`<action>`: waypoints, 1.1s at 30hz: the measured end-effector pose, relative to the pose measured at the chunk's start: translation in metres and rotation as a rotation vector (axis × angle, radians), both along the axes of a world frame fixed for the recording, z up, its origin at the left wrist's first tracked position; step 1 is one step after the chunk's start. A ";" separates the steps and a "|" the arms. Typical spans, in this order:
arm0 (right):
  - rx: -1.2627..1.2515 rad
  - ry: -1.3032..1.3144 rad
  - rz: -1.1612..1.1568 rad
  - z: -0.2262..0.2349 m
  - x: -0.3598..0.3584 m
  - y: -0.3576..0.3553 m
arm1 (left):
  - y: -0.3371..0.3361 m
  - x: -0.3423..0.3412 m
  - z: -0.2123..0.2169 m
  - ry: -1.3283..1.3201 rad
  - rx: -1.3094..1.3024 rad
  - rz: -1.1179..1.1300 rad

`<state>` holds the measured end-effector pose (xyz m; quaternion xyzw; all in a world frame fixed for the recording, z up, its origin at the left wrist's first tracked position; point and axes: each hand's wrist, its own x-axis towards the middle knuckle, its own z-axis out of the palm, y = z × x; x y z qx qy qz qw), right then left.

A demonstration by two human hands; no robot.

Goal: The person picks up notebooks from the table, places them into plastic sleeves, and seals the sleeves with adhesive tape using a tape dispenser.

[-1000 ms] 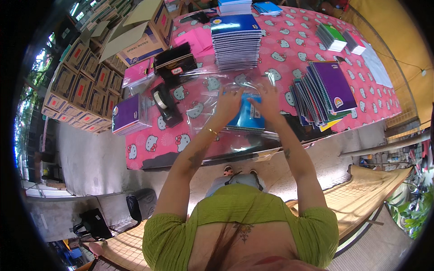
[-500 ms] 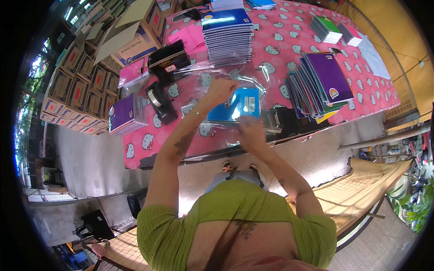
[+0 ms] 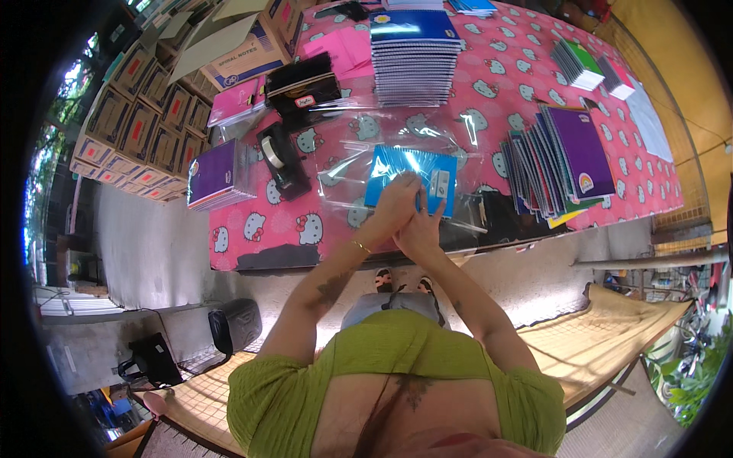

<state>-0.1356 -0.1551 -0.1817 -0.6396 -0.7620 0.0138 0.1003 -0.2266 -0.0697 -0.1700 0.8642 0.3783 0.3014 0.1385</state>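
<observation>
A blue spiral notebook [image 3: 385,162] lies near the table's front edge on a clear plastic sheet [image 3: 343,191], which spreads out around it. A pale label [image 3: 439,185] shows on its right side. Over the notebook's lower middle is my left hand [image 3: 398,201], fingers curled and pressed together; what they hold, if anything, is hidden. My right hand [image 3: 418,231] meets it from below, with fingers stretched onto the notebook's lower edge. The hands touch and partly overlap.
Behind stands a tall stack of blue spiral notebooks [image 3: 414,72]. Purple-topped notebooks [image 3: 576,153] lean at right; another purple stack [image 3: 211,174] is at left. A black tape dispenser [image 3: 284,164], a black box [image 3: 304,85] and cardboard cartons [image 3: 130,137] are also at left.
Both hands have come together over the notebook's lower part; my left hand moved down from its upper left. The whole view has shifted, so the table's things sit farther right.
</observation>
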 end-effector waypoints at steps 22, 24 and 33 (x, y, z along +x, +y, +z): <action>0.617 0.795 -0.411 -0.007 0.187 0.074 | -0.005 -0.001 -0.009 0.154 0.040 -0.009; 0.666 0.559 -0.119 0.035 0.172 0.087 | -0.007 -0.005 -0.013 0.177 0.057 0.005; 0.146 -0.011 0.150 0.074 0.103 0.038 | -0.010 -0.008 -0.014 0.132 0.030 0.014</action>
